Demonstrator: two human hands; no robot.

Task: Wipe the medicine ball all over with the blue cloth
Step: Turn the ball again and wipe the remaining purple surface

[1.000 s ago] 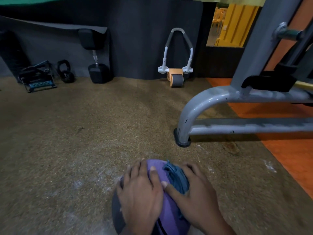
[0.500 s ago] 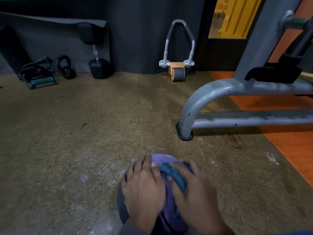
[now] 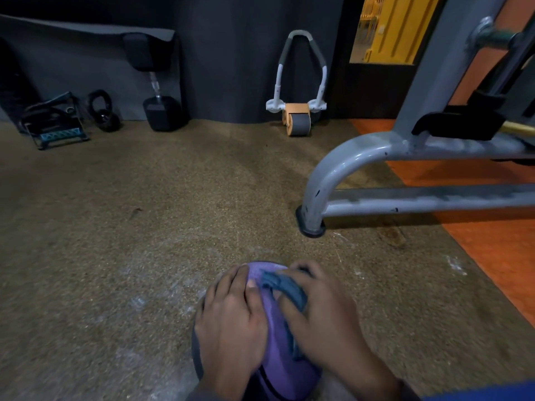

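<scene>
Here the purple medicine ball point(image 3: 276, 337) sits on the brown floor mat point(image 3: 144, 227) right below me, with the blue cloth point(image 3: 285, 287) bunched on its top under my right hand point(image 3: 327, 316), whose curled fingers press and grip it. My left hand point(image 3: 231, 319) lies flat against the ball's left side, fingers straight, thumb just beside the cloth, while the grey machine frame point(image 3: 333, 175) stands well apart on the right

floor: brown speckled mat point(image 3: 144, 227), orange flooring point(image 3: 492, 256) at right | back wall: ab roller point(image 3: 296, 117) leaning upright; hex dumbbell point(image 3: 162, 111) standing on end; kettlebell point(image 3: 102, 111) beside it; black-and-teal step frame point(image 3: 55, 125) far left | right: grey machine frame point(image 3: 362, 157), foot on the mat
</scene>
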